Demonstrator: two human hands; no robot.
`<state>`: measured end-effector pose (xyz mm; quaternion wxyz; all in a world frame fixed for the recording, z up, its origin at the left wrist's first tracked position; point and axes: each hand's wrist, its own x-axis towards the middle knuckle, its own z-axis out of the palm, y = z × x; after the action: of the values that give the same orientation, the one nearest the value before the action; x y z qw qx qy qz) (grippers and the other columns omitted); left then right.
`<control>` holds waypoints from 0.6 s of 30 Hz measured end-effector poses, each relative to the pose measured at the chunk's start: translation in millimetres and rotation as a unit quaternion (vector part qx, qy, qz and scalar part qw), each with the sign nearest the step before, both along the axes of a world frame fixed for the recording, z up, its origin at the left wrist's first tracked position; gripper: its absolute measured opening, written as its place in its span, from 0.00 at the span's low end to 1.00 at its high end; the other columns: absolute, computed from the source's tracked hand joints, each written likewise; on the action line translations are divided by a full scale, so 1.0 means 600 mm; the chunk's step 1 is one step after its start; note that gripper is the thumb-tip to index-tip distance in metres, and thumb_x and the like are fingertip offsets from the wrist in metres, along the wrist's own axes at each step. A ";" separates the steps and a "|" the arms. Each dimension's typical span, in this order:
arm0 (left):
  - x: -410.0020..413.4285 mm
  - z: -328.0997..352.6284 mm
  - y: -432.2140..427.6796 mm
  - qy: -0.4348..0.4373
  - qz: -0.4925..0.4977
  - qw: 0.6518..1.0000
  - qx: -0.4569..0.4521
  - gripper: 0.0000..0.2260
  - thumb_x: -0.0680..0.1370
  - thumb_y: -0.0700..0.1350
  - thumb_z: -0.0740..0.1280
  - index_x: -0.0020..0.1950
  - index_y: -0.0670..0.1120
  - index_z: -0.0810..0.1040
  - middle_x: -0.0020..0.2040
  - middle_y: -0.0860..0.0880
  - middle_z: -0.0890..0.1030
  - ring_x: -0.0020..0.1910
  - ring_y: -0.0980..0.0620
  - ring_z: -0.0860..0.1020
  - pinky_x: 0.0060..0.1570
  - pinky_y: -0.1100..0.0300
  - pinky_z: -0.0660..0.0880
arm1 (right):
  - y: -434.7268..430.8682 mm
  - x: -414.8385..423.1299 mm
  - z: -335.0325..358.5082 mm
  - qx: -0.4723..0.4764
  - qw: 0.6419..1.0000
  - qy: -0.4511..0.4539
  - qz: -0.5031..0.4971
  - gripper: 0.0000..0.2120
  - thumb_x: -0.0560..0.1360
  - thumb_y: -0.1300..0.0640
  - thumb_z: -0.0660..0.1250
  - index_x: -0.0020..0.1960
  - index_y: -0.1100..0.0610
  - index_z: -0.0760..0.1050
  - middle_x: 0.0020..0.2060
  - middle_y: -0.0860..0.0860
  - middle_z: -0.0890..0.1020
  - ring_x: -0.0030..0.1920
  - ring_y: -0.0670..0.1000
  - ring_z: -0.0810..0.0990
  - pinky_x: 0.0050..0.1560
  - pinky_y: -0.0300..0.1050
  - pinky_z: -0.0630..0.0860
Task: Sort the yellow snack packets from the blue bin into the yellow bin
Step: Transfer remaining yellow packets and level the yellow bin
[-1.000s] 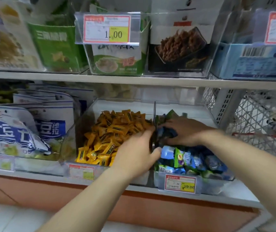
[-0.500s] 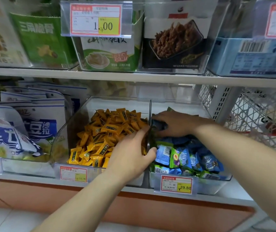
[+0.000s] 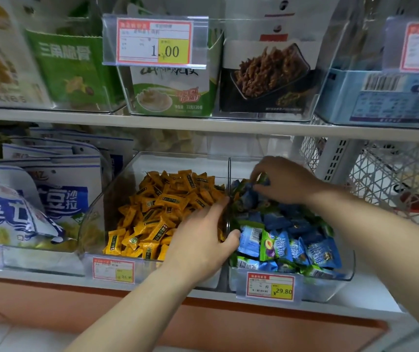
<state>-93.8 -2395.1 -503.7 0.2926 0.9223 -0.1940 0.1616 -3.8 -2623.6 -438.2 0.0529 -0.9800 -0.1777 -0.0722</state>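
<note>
Two bare forearms reach up from the bottom edge toward a shop shelf (image 3: 355, 298). Nearest, on that shelf's front, hang two price tags, one (image 3: 114, 270) under the yellow bin (image 3: 101, 214) and one (image 3: 270, 288) reading 29.80 under the blue bin (image 3: 330, 285); both bins are clear plastic and stand side by side, touching. The left hand (image 3: 200, 242) rests astride the wall where they meet: its fingers lie close together and nearly straight on the yellow packets (image 3: 162, 207), while the thumb sits on the other side, against the blue packets (image 3: 287, 245). All the yellow packets that show lie heaped in the yellow bin; whether any is buried among the blue ones I cannot tell. Farther back, the right hand (image 3: 284, 181) hovers over the rear of the blue bin, its fingers curled down and pinching a blue-and-green packet (image 3: 263, 179). Left of the bins lean white-and-blue bags (image 3: 58, 199), and a white wire basket (image 3: 393, 179) stands to the right. Above, an upper shelf (image 3: 203, 125) carries a green box (image 3: 73, 69), a dark pouch (image 3: 266, 77) and a tag (image 3: 155, 41) marked 1.00.
</note>
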 end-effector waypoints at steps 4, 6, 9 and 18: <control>0.000 0.002 -0.002 0.000 0.001 1.000 0.002 0.29 0.77 0.61 0.64 0.76 0.58 0.61 0.63 0.55 0.78 0.61 0.53 0.75 0.54 0.58 0.75 | 0.043 0.002 -0.028 -0.078 0.989 0.128 0.017 0.20 0.73 0.38 0.68 0.61 0.47 0.76 0.54 0.48 0.78 0.51 0.51 0.77 0.52 0.51 0.77; 0.000 0.002 -0.001 0.003 0.001 1.000 0.003 0.29 0.77 0.61 0.64 0.76 0.59 0.61 0.62 0.55 0.78 0.60 0.53 0.75 0.53 0.59 0.74 | 0.038 0.005 -0.029 -0.098 0.992 0.086 0.001 0.17 0.74 0.40 0.68 0.57 0.48 0.76 0.53 0.49 0.79 0.51 0.52 0.78 0.51 0.51 0.77; 0.001 0.001 0.000 0.004 -0.002 1.000 0.004 0.29 0.76 0.62 0.64 0.76 0.59 0.61 0.61 0.55 0.78 0.60 0.53 0.75 0.52 0.59 0.75 | 0.010 0.004 -0.006 -0.031 0.999 0.006 -0.017 0.08 0.75 0.43 0.68 0.51 0.45 0.75 0.48 0.47 0.80 0.48 0.52 0.79 0.43 0.46 0.74; 0.002 0.001 -0.002 -0.001 0.000 1.000 0.001 0.28 0.77 0.61 0.63 0.76 0.58 0.62 0.61 0.54 0.78 0.59 0.52 0.76 0.52 0.58 0.74 | -0.001 0.005 -0.001 0.076 0.996 -0.043 0.000 0.08 0.76 0.47 0.67 0.54 0.48 0.79 0.49 0.47 0.78 0.49 0.50 0.78 0.47 0.46 0.72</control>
<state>-92.5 -2396.0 -503.4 0.2912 0.9224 -0.1950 0.1623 -0.9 -2624.0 -438.5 0.1200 -0.9690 -0.1742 -0.1277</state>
